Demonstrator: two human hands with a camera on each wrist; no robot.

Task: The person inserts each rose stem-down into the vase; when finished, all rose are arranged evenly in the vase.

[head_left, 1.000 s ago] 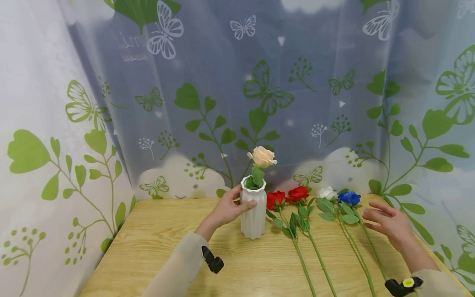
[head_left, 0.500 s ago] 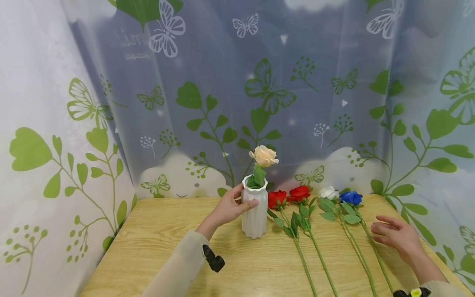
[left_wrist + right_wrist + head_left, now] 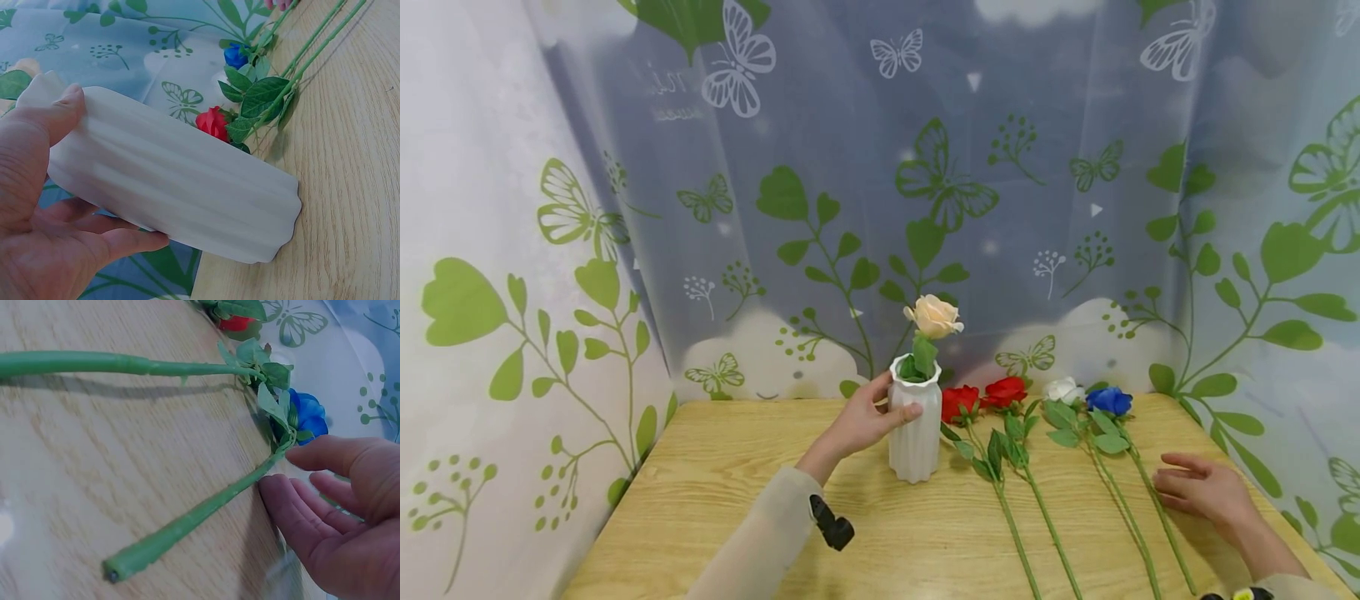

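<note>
1. The white vase [image 3: 914, 437] is stood upright on the worktop [image 3: 737, 475], its long axis vertical and its scalloped mouth turned up; its upper half is grasped by the left hand [image 3: 867, 418], thumb laid across the near side.
2. A peach rose [image 3: 936, 317] is held in the vase, its bloom raised above the rim and set slightly to the right.
3. The blue rose [image 3: 1108, 402] is laid to the right of the vase, bloom toward the far edge, stem slanted toward the near right.
4. The right hand [image 3: 1206, 492] is held just beside that stem, fingers loosely bent and nothing grasped; whether the stem is touched cannot be told.
5. Since a second ago, the right hand has been lowered from beside the blue bloom, nearer the worktop; the left hand's grip has been kept.
6. A white rose [image 3: 1063, 390] and two red roses [image 3: 959, 404] are laid between, blooms likewise pointed away; their stems are cut off at the head view's lower edge.
7. The peach rose's lower stem is hidden inside the vase; its bloom is cropped in the left wrist view.
</note>
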